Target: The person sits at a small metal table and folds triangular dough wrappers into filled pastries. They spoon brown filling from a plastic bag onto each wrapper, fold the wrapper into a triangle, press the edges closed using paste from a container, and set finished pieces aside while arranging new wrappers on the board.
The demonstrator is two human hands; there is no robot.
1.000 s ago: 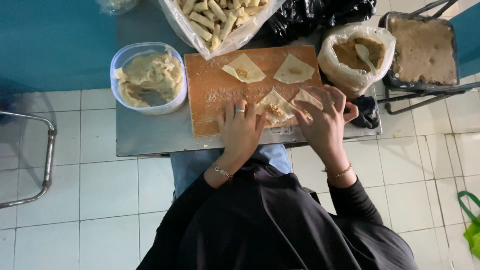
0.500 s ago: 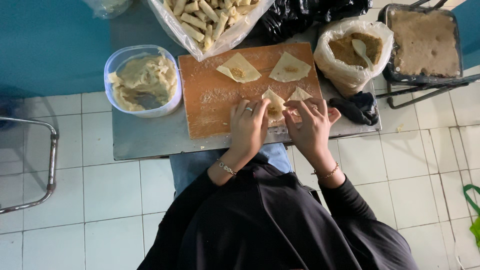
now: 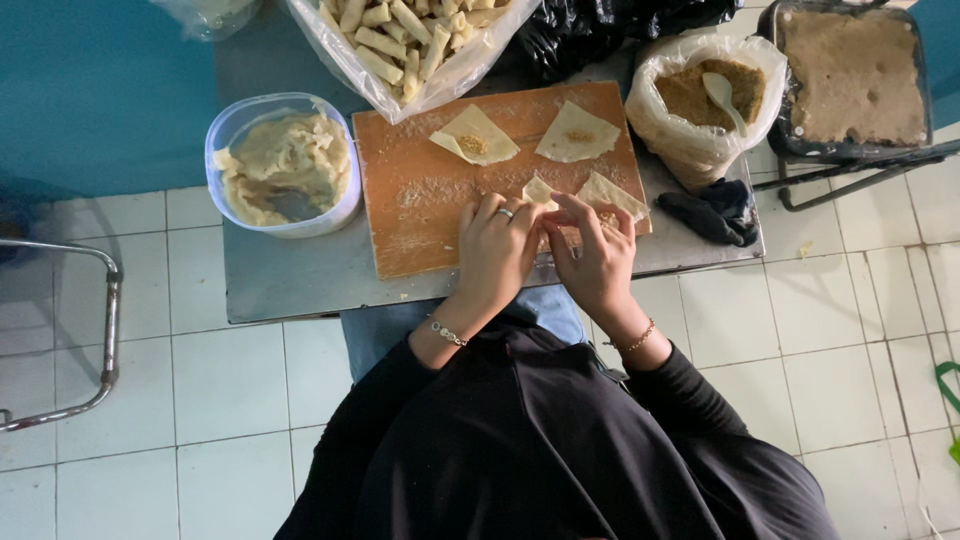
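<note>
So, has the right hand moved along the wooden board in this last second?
Yes. The right hand has shifted left along the wooden board, away from its right corner, closing on the left hand over a dough wrapper.

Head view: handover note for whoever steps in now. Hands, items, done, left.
Left hand and right hand: both on one wrapper at the near edge of the wooden board, folding it; grip hidden.
A wrapper lies beside it; filled wrappers lie open at the far edge.
Filling bag with spoon on the right, tub of wrappers on the left.
Done: rolled pieces in the bag.
Left: the wrappers still open on the board.
</note>
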